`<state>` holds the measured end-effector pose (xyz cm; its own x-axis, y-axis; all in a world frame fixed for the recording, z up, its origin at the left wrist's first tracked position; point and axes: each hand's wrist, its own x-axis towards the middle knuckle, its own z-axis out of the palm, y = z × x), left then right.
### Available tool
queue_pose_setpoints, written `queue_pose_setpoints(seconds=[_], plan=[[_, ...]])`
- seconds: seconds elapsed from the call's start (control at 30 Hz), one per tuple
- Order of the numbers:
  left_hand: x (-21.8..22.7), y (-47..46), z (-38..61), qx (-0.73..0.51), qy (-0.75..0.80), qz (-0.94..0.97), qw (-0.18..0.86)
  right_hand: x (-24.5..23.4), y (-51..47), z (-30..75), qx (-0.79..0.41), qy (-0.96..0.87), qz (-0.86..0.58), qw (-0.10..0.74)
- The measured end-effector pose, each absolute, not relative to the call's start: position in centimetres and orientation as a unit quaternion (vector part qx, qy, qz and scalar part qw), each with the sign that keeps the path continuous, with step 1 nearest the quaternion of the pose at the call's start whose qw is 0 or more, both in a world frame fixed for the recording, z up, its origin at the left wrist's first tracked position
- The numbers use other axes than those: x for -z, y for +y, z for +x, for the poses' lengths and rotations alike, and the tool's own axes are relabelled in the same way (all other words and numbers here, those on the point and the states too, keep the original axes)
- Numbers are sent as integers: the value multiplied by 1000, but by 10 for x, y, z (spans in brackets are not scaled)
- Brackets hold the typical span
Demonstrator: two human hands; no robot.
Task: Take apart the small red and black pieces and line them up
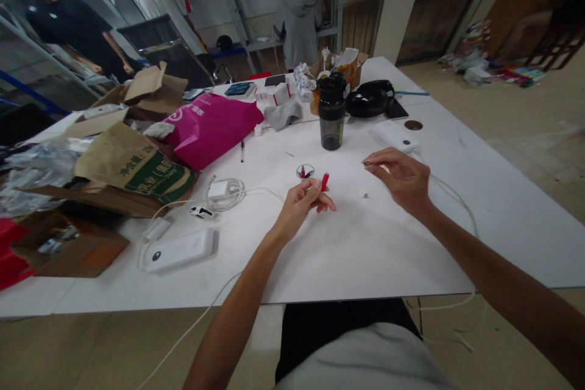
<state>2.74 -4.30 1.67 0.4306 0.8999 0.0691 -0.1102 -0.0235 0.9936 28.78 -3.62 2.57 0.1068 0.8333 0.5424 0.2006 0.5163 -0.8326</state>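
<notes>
Over the white table (347,256), my left hand (304,204) pinches a small red cylindrical piece (325,181) that points up from the fingers. To the right, my right hand (402,177) is closed, thumb and fingertips together on a tiny dark metallic bit (366,163) too small to name. A small metal part (365,196) lies on the table between the hands. Just beyond my left hand is a round, clear-looking dish (305,170) with red and dark pieces in it.
A dark shaker bottle (331,113) stands beyond my hands. White power banks (183,251) with cables lie left and right. A pink bag (210,128), a brown paper bag (132,161) and cardboard boxes (82,250) crowd the left. Other people are in the background.
</notes>
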Motion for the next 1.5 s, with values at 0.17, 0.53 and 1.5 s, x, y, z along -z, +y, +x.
queue_pose_setpoints(seconds=[0.17,0.53,1.5], plan=[[-20,-41,23,-410,411,663,472,-30,-28,303,-236,-635,-442,589],[-13,-45,18,-100,544,830,77,-22,-9,344,-193,-859,-441,173],[-23,-28,-2,-490,521,645,269,-32,-6,345,-281,-635,-453,559]])
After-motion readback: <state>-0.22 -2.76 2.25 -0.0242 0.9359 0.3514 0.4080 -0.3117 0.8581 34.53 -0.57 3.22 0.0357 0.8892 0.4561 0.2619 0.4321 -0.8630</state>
